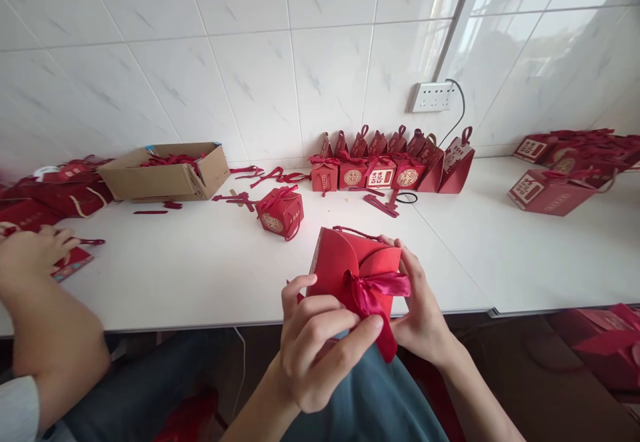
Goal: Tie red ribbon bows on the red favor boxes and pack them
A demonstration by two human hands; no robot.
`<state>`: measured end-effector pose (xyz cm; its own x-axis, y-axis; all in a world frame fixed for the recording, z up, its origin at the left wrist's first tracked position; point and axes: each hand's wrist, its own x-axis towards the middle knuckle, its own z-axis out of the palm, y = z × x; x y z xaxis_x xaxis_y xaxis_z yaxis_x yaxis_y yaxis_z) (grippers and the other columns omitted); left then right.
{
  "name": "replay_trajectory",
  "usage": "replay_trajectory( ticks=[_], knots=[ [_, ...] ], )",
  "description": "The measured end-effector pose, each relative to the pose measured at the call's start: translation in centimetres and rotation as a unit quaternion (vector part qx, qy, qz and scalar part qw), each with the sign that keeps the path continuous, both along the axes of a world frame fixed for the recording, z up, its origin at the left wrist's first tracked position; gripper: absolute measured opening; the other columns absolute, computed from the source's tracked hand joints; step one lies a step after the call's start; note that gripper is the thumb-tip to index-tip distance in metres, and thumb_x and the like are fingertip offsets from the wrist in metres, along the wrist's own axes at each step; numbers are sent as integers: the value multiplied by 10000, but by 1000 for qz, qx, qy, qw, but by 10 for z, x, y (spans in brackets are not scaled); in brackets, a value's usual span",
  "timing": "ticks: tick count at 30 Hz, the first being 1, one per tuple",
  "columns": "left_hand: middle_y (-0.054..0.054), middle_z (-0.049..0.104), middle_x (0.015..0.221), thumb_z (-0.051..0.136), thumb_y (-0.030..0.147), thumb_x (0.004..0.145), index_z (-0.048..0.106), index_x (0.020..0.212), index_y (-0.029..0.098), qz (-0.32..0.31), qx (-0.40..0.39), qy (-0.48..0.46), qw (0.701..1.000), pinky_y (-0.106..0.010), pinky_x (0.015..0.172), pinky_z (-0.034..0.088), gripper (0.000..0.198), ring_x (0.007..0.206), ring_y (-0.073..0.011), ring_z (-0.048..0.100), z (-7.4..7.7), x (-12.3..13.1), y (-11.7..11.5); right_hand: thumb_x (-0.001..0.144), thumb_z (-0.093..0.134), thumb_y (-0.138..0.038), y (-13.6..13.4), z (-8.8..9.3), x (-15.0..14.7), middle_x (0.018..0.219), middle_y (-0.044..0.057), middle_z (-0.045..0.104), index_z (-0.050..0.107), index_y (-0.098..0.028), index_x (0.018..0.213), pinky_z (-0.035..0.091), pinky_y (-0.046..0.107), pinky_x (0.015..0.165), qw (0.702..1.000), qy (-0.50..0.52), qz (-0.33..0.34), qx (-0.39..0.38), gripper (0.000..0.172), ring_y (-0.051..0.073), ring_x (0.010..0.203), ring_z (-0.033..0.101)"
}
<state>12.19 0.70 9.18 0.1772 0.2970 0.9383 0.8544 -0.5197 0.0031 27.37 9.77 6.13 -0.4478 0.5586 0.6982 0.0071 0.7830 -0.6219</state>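
Note:
A red gift box [327, 262] is held up in front of me, past the table's front edge. Its curved top flaps are folded together, and a shiny crimson ribbon [383, 285] is tied in a bow on them. My left hand [320, 342] grips the near left side of the box, with its thumb and index finger by the ribbon. Around the right side curls my right hand [420, 305], its fingertips partly hidden behind the box. A twisted red cord [355, 232] sticks out at the far edge. On the table beyond stands a smaller red box [280, 214] with a ribbon.
Along the wall stand several red boxes [353, 175] and pointed cartons [455, 162]. An open cardboard box [160, 182] holds ribbons. More red boxes [550, 192] sit at right. At left, a co-worker's hand [37, 252] handles red packaging. A power strip [433, 97] hangs on the wall.

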Motion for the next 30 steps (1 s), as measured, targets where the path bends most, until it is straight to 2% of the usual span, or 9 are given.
replay_trajectory(
  ticks=[4, 8, 11, 13, 17, 21, 25, 28, 30],
  knots=[
    [-10, 596, 785, 551, 59, 809, 612, 992, 191, -3, -46, -212, 976, -297, 751, 513, 234, 723, -119, 588, 3, 1, 4, 727, 758, -294, 0, -1, 4, 1438, 115, 347, 111, -340, 1473, 439, 494, 1027, 1000, -11, -8, -2, 989, 320, 1348, 329],
    [10, 583, 708, 562, 196, 809, 612, 933, 190, -11, -221, -476, 851, -202, 569, 465, 134, 626, -102, 568, 1, -7, 19, 751, 731, -267, 0, -3, 12, 1449, 113, 319, 108, -352, 1473, 438, 497, 1028, 998, -56, -29, 4, 957, 310, 1343, 331],
    [41, 491, 592, 549, 258, 757, 613, 861, 174, -58, -321, -544, 773, -196, 499, 409, 148, 526, -92, 498, -8, -18, 36, 761, 717, -261, 2, -5, 25, 1456, 123, 295, 99, -349, 1474, 431, 515, 1028, 994, -87, -63, -2, 947, 312, 1344, 328],
    [57, 437, 547, 529, 268, 734, 603, 833, 171, -67, -355, -555, 750, -204, 506, 400, 157, 506, -94, 471, -18, -23, 47, 758, 719, -269, 4, -4, 37, 1458, 130, 291, 96, -344, 1475, 440, 513, 1019, 992, -92, -88, 1, 952, 315, 1344, 329],
    [53, 450, 537, 502, 315, 749, 598, 816, 175, -62, -426, -476, 767, -224, 492, 376, 183, 496, -110, 448, -39, -19, 71, 747, 723, -248, 7, 0, 70, 1457, 126, 303, 148, -340, 1467, 431, 507, 1020, 984, -96, -150, 16, 925, 316, 1337, 342],
    [-11, 625, 720, 449, 340, 803, 613, 854, 189, -76, -484, -292, 821, -290, 648, 477, 228, 673, -163, 592, -59, 7, 96, 670, 776, -316, 1, 1, 102, 1423, 117, 361, 235, -325, 1432, 464, 489, 976, 975, 32, -201, -94, 934, 319, 1303, 393],
    [-75, 661, 950, 434, 369, 812, 600, 958, 184, -102, -463, -250, 844, -397, 866, 477, 288, 921, -219, 622, -74, 29, 116, 597, 748, -575, -12, -5, 116, 1174, 100, 605, 492, -305, 1239, 467, 541, 945, 918, 232, -178, -269, 742, 338, 1125, 560],
    [-97, 661, 991, 456, 397, 791, 603, 941, 186, -112, -453, -246, 849, -431, 884, 476, 298, 966, -251, 615, -80, 29, 122, 594, 643, -708, -24, -7, 118, 1058, 75, 672, 590, -320, 1104, 428, 555, 985, 859, 345, -128, -356, 644, 340, 1083, 587],
    [-88, 676, 951, 466, 404, 778, 617, 881, 198, -114, -454, -235, 852, -429, 864, 487, 276, 942, -261, 621, -82, 25, 123, 636, 565, -738, -32, -4, 116, 1091, 67, 667, 578, -318, 1149, 379, 554, 1033, 845, 371, -96, -373, 663, 325, 1104, 578]
  ],
)
